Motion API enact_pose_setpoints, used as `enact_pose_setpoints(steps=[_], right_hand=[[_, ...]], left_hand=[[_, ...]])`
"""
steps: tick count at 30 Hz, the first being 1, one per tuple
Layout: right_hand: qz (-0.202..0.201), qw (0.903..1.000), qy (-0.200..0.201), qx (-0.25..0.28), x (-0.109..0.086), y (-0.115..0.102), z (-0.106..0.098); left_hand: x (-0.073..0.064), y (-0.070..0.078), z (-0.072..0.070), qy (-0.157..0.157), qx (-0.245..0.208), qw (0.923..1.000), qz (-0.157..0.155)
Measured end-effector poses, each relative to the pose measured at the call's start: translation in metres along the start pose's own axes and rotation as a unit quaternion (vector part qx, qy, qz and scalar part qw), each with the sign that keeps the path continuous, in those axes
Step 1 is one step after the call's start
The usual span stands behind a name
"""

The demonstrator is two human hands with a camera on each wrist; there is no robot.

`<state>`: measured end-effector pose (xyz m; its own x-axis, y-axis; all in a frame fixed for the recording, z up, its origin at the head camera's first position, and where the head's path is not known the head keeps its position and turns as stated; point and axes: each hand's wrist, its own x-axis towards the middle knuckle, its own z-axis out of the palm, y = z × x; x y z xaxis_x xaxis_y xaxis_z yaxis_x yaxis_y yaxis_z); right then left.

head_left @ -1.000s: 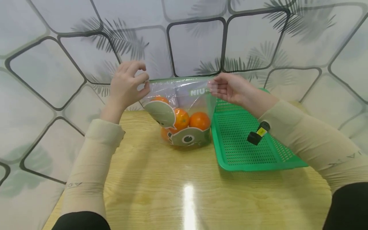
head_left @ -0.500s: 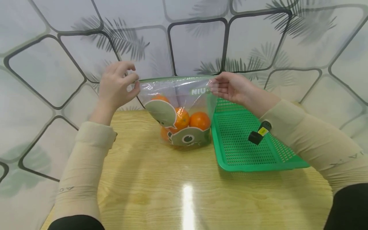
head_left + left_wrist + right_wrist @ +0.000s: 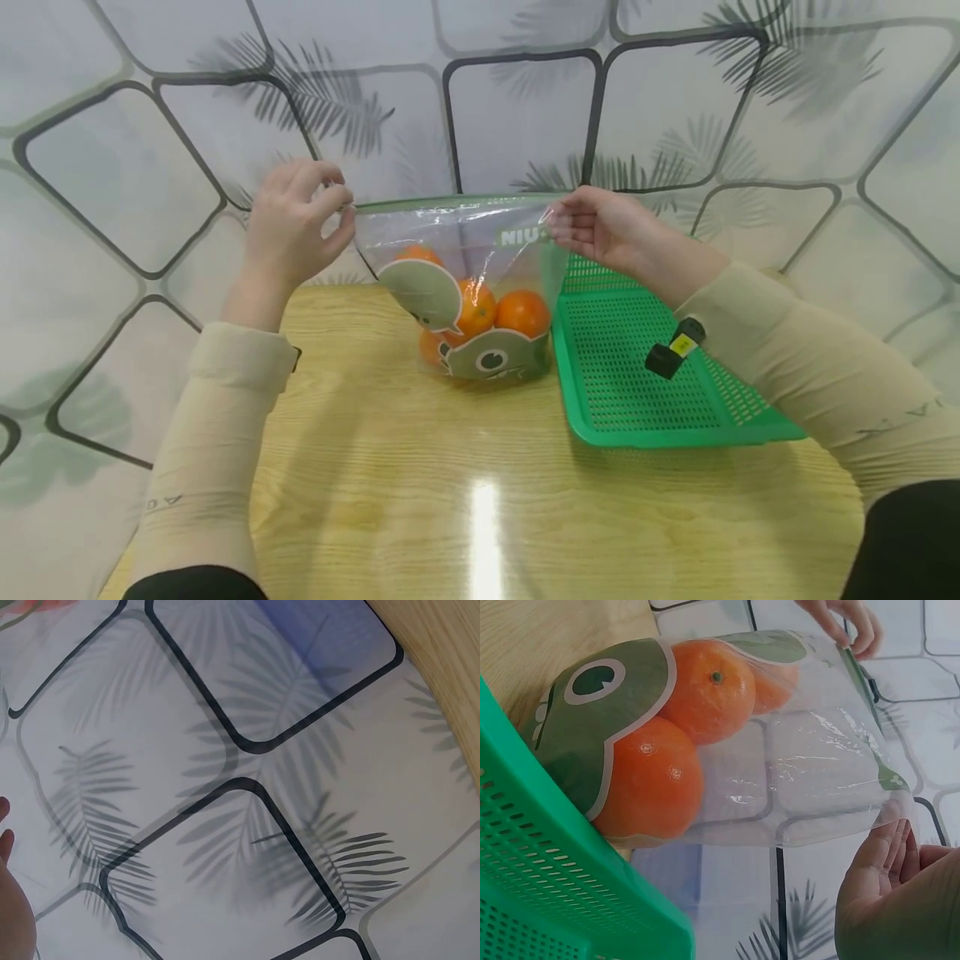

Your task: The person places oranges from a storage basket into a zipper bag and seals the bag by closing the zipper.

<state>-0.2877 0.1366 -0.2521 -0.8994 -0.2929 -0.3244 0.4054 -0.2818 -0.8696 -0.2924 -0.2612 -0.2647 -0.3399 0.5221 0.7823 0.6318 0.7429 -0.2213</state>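
A clear zip bag with green cartoon prints and a green top strip stands on the table, several oranges inside it. My left hand pinches the left end of the top strip between thumb and fingers. At the opposite top corner, my right hand holds the bag's edge, its fingers partly behind the clear plastic. The right wrist view shows the bag stretched between both hands, the top edge looking flat and taut. Only a sliver of the left hand appears in the left wrist view.
A green perforated basket stands right beside the bag, under the right forearm. The wooden table reaches back to a patterned wall covering. A small black device is strapped at the right wrist.
My left hand has moved left along the bag's top edge, to its left end. The right hand, oranges and basket stay almost where they were.
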Motion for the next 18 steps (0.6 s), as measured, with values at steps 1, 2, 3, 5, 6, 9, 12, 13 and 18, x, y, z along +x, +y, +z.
enact_pose_setpoints(steps=[1, 2, 3, 5, 6, 9, 12, 13, 18], right_hand=[[-0.002, 1.0, 0.001, 0.002, 0.0, 0.0, 0.0], [-0.004, 1.0, 0.002, 0.002, 0.001, 0.0, -0.001], [-0.006, 1.0, 0.003, 0.003, 0.001, 0.0, -0.001], [-0.012, 0.9999, 0.005, 0.004, 0.001, 0.0, -0.002], [-0.015, 0.9999, 0.005, 0.003, 0.001, 0.0, -0.002], [-0.022, 0.9997, 0.003, 0.002, 0.001, 0.001, -0.002], [-0.028, 0.9996, 0.001, -0.001, 0.001, 0.002, -0.002], [-0.03, 0.9995, 0.001, -0.001, 0.002, 0.002, -0.002], [-0.035, 0.9994, 0.001, -0.003, 0.002, 0.003, -0.002]], left_hand=[[-0.001, 0.001, 0.0, -0.007, -0.003, 1.0, -0.003], [-0.002, 0.002, 0.0, -0.015, -0.007, 0.9998, -0.01], [-0.003, 0.004, 0.0, -0.024, -0.017, 0.9993, -0.021], [-0.007, 0.007, 0.002, -0.047, -0.049, 0.9962, -0.055], [-0.009, 0.009, 0.003, -0.058, -0.072, 0.9924, -0.081], [-0.015, 0.015, 0.007, -0.084, -0.151, 0.9687, -0.178], [-0.023, 0.019, 0.014, -0.095, -0.22, 0.9364, -0.256], [-0.025, 0.02, 0.017, -0.094, -0.237, 0.9281, -0.272], [-0.036, 0.027, 0.028, -0.074, -0.312, 0.8966, -0.305]])
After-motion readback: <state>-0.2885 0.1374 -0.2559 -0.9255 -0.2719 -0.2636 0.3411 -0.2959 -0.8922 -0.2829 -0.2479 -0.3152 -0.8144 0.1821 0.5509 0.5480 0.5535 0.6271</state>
